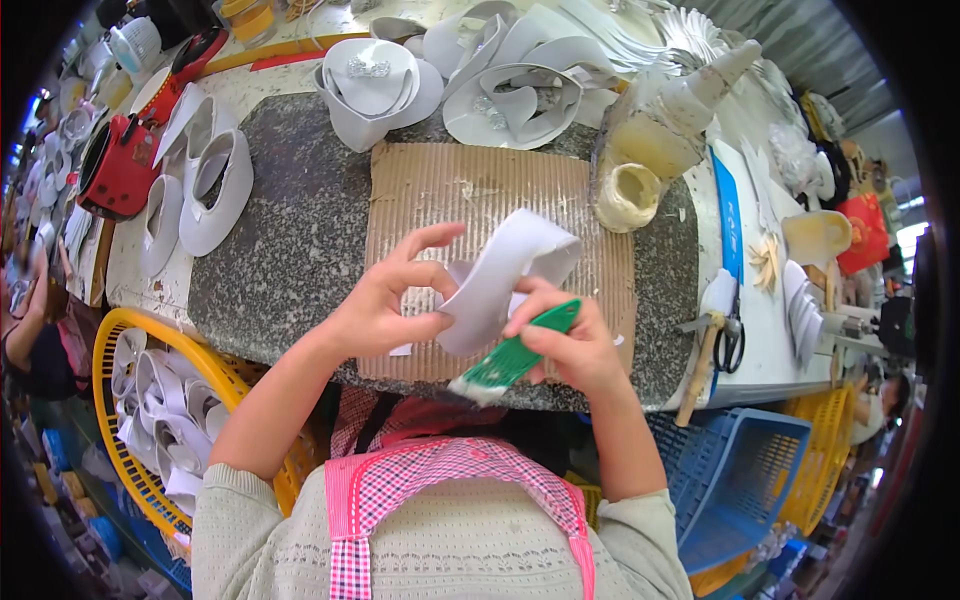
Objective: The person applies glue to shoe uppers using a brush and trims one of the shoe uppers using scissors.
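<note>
Cardboard (415,195) below; white piece (497,268) slants up-right (brush (508,361) down-left).

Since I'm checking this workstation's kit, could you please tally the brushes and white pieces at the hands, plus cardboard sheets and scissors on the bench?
Green brush in the right hand: 1
White curved piece at the left hand: 1
Cardboard sheet: 1
Pair of black-handled scissors: 1
Total: 4

The white-topped bench (135,282) bears a dark speckled slab (285,230) with a ridged cardboard sheet (410,195) on it, a crusted spouted container (655,130) by the sheet's far right corner, white shoe pieces (375,88) at the left and far side, and a blue strip (728,210) and black-handled scissors (734,324) rightward.
</note>
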Tool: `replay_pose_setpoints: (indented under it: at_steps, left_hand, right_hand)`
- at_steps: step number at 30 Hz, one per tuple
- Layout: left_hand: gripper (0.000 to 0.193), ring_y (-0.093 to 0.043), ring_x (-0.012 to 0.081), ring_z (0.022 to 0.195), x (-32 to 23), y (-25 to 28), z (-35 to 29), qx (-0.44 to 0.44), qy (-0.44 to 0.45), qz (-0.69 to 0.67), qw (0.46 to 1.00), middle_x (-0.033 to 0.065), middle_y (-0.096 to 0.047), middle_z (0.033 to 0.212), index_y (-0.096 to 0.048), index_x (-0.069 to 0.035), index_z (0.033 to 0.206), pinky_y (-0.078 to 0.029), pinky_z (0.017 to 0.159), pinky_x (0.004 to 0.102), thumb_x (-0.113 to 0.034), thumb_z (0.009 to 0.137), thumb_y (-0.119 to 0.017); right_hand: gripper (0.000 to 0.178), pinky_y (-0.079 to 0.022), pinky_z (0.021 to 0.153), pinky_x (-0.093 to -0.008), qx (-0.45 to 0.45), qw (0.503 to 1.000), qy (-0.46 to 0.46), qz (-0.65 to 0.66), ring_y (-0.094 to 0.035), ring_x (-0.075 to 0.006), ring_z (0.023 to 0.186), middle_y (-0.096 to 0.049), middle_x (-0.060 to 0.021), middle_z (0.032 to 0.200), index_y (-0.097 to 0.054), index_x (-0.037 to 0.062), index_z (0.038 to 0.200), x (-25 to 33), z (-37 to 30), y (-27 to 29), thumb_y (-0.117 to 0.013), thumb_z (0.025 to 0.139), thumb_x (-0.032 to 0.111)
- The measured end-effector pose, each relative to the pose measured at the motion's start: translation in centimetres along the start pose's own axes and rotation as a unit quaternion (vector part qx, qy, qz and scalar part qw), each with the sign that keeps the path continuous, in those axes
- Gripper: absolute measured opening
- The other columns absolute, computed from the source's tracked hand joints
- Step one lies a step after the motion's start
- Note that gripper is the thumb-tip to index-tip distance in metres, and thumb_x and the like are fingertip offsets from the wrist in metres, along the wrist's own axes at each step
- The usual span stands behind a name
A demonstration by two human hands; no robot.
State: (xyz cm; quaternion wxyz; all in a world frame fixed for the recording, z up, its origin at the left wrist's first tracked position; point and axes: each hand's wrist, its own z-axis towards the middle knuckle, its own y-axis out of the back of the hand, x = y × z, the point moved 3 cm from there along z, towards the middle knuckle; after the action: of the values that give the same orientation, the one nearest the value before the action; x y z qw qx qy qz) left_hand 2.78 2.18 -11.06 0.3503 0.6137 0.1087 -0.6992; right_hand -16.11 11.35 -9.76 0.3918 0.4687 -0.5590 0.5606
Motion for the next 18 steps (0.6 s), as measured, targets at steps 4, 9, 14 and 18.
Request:
replay_pose_setpoints:
  at_steps: [4, 9, 14, 18]
  left_hand:
    - [0.012, -0.048, 0.0160, 0.104, 2.1, -1.8, 1.1, 0.051, 0.097, -0.329, 0.938, 0.0104, -0.049, 0.114, -0.057, -0.003, 0.083, -0.037, 0.091, 0.0313, -0.001, 0.072, -0.060]
    - [0.011, -0.052, 0.0045, 0.071, 1.1, 0.7, 1.6, -0.161, 0.172, -0.265, 0.935, -0.0013, -0.057, 0.080, -0.054, -0.005, 0.085, -0.043, 0.065, 0.0207, 0.000, 0.076, -0.055]
    - [0.007, -0.049, 0.0016, 0.064, -4.1, 4.0, 3.7, -0.308, 0.037, -0.149, 0.939, -0.0026, -0.056, 0.076, -0.053, -0.003, 0.086, -0.039, 0.059, 0.0160, 0.000, 0.080, -0.051]
    - [0.006, -0.045, -0.0006, 0.065, -4.9, 4.9, 2.9, -0.329, 0.031, -0.003, 0.944, -0.0042, -0.053, 0.075, -0.054, -0.002, 0.087, -0.034, 0.058, 0.0144, 0.000, 0.082, -0.051]
  right_hand:
    - [0.013, -0.043, 0.041, -0.0166, 0.074, 0.987, -0.091, 0.107, -0.056, -0.0060, 0.058, -0.059, -0.0040, 0.075, -0.061, 0.0007, 0.087, 0.2, -0.8, 0.6, -0.057, 0.082, 0.012]
    - [0.009, -0.043, 0.045, -0.0166, -0.072, 0.992, 0.010, -0.102, -0.054, -0.0066, 0.053, -0.062, -0.0178, 0.098, -0.062, 0.0000, 0.085, 6.9, -3.7, 4.9, -0.058, 0.079, 0.005]
    - [0.009, -0.041, 0.047, -0.0190, -0.367, 0.814, 0.294, -0.340, -0.055, -0.0084, 0.054, -0.064, -0.0070, 0.076, -0.064, 0.0026, 0.086, 5.8, 1.6, 12.6, -0.061, 0.077, 0.003]
    - [0.013, -0.040, 0.051, -0.0202, -0.327, 0.827, 0.243, -0.386, -0.053, -0.0079, 0.060, -0.062, -0.0035, 0.074, -0.066, 0.0039, 0.087, 6.9, 2.6, 13.5, -0.061, 0.077, -0.001]
